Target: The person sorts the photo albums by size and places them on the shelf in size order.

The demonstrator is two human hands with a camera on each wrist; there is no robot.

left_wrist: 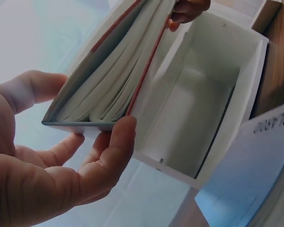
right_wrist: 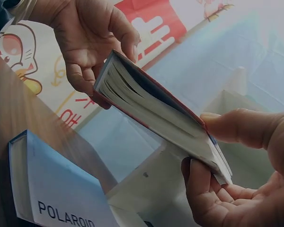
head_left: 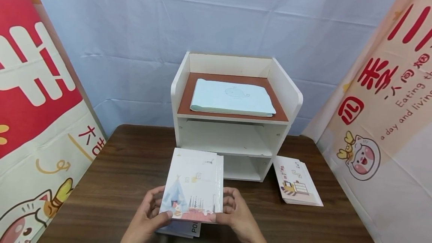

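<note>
Both hands hold a white hardcover book (head_left: 190, 186) with a blue tent drawn on its cover, raised over the near part of the table. At its left edge, the left hand (head_left: 148, 213) grips it with the thumb on the front cover and fingers behind. The right hand (head_left: 236, 213) pinches the right edge the same way. In the right wrist view the page edges (right_wrist: 146, 109) show, slightly fanned between the covers. Below the held book lies a pale blue book (right_wrist: 57, 184) lettered POLAROID, mostly hidden in the head view.
A white shelf unit (head_left: 290, 104) stands behind the hands. On its brown top lies a pale blue book (head_left: 233, 98) with a whale drawing. Right of the unit, a small stack of white illustrated books (head_left: 297, 179) rests on the dark wood table (head_left: 111, 183). Printed cloths hang at both sides.
</note>
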